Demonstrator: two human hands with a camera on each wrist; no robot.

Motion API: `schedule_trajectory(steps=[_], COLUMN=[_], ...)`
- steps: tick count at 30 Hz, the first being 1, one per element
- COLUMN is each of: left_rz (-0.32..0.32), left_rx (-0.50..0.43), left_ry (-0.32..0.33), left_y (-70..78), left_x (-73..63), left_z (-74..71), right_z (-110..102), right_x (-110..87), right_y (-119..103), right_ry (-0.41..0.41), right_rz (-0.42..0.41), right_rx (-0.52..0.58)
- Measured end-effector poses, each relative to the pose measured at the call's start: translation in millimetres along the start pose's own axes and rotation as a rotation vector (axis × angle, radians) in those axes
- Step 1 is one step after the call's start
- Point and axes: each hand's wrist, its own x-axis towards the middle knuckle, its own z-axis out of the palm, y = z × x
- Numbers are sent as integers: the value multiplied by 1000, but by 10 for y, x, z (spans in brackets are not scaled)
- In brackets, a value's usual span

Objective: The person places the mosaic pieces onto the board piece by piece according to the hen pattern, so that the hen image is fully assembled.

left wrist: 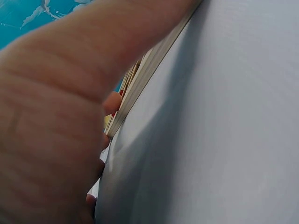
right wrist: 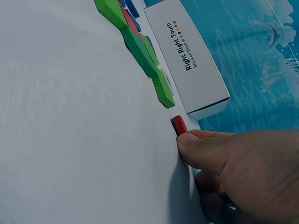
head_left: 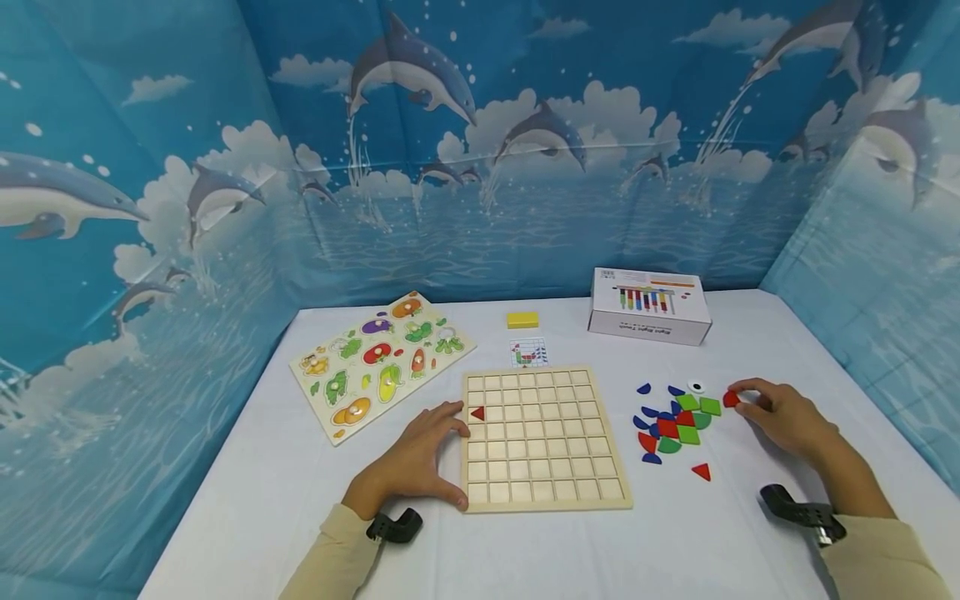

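Observation:
A wooden grid board [head_left: 538, 438] lies flat in front of me, with a red triangle [head_left: 478, 412] in a cell near its upper left. Along the board's left edge my left hand [head_left: 415, 457] rests with thumb and fingers spread, touching the rim. In the left wrist view the thumb covers much of the board's side [left wrist: 154, 65]. To the right, my right hand [head_left: 787, 421] pinches a red rounded piece [right wrist: 179, 124] between thumb and index finger, at the table surface. Beside it lies a cluster of blue, red and green pieces [head_left: 688, 433]. Another red triangle [head_left: 701, 472] lies apart, nearer me.
A vegetable puzzle board [head_left: 382, 367] lies at the back left. Behind the grid board are a small pattern card [head_left: 529, 352] and a yellow block [head_left: 522, 320]. A white box [head_left: 648, 307] stands at the back right. A white round piece [head_left: 696, 387] lies by the cluster.

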Motion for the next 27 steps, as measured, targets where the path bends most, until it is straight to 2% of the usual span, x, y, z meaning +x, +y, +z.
schedule_trajectory(steps=[5,11,20,27], left_rz=[-4,-3,7,1], left_rx=[1,11,20,12], left_ry=[-2,-3,7,2], left_y=[5,-15,-35,-23], left_x=[-1,5,16,14], left_z=[-6,6,13,12], right_z=[5,-2,-14,-55], right_x=[8,29,47,50], right_y=[14,22,24,-3], right_ry=[-8,-31,-25,-34], right_rz=[-31,2,-32,-28], right_rx=[29,73,25,4])
